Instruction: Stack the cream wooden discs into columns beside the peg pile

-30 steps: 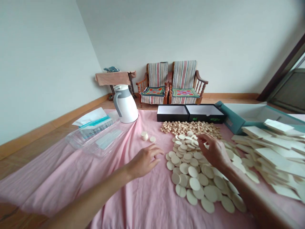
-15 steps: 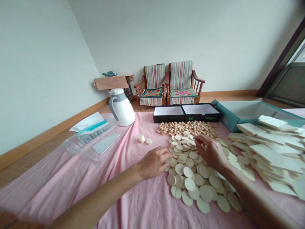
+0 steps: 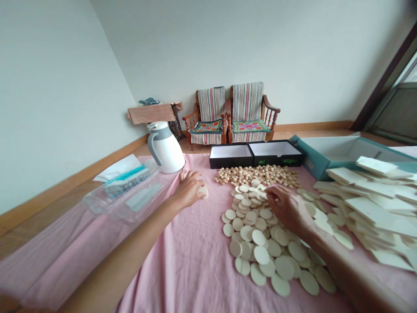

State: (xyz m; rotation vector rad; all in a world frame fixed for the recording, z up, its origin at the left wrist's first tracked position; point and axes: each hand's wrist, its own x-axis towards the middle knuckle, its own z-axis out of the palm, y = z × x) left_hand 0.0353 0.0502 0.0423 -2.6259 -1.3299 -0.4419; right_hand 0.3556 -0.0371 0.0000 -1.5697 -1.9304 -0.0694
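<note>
My left hand [image 3: 188,189] is over the cloth, left of the pile, with its thumb and forefinger closed at a small round wooden disc [image 3: 203,190]. That disc sits at or just over another pale disc; the hand covers the spot beside them. My right hand [image 3: 285,206] rests at the upper right of a wide heap of pale wooden discs [image 3: 260,238]. Its fingers are curled, with the tips close to the discs, and whatever they may hold is hidden.
Small round wooden beads [image 3: 257,174] lie behind the discs, before two black boxes [image 3: 230,164]. At right are a teal box [image 3: 321,167] and stacked pale rectangular boards [image 3: 374,204]. A white jug [image 3: 171,152] and a clear plastic case [image 3: 130,191] stand left on the pink cloth [image 3: 192,261].
My left hand has moved left and away from me, from the heap's edge to the few separate discs. My right hand has stayed nearly in place at the heap.
</note>
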